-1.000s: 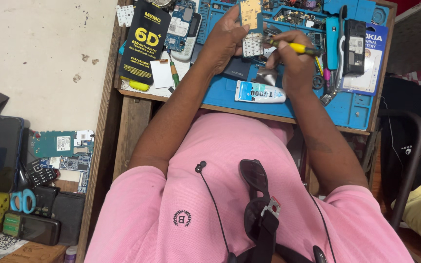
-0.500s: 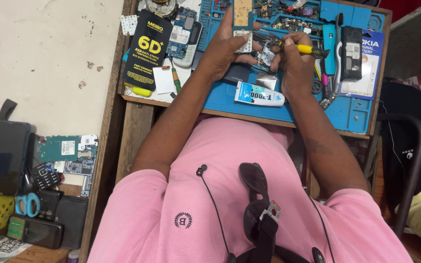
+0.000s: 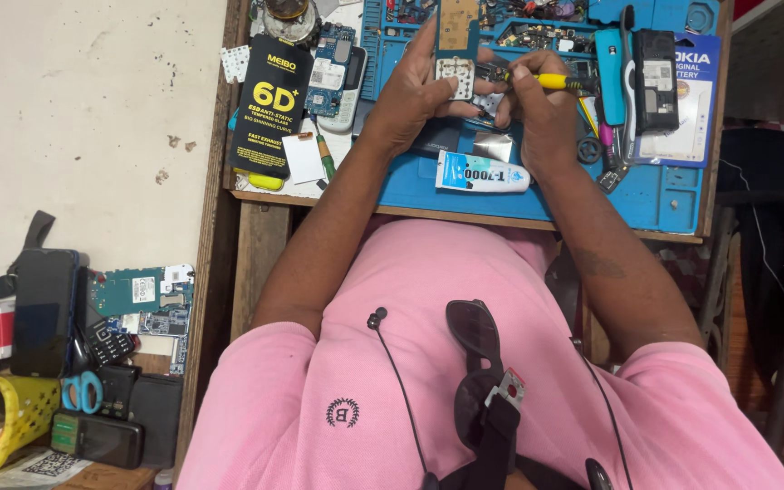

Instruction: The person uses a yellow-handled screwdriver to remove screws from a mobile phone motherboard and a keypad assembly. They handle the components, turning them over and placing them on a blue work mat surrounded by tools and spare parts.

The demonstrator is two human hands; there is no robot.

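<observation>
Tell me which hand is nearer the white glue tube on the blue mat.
Right. The right hand works just above the glue tube; the left hand sits farther up and leftward, holding the small circuit board.

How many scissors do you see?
1. The blue-handled scissors lie in the pile of gadgets at the lower left, beside the yellow basket, far from the left hand and right hand. More could be hidden in the clutter.

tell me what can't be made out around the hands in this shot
Head view only:
- Screwdriver tip: hidden between the right hand and left hand.
- Circuit board: top cut off by the frame edge.
- Parts in the blue mat trays: too small.
</observation>
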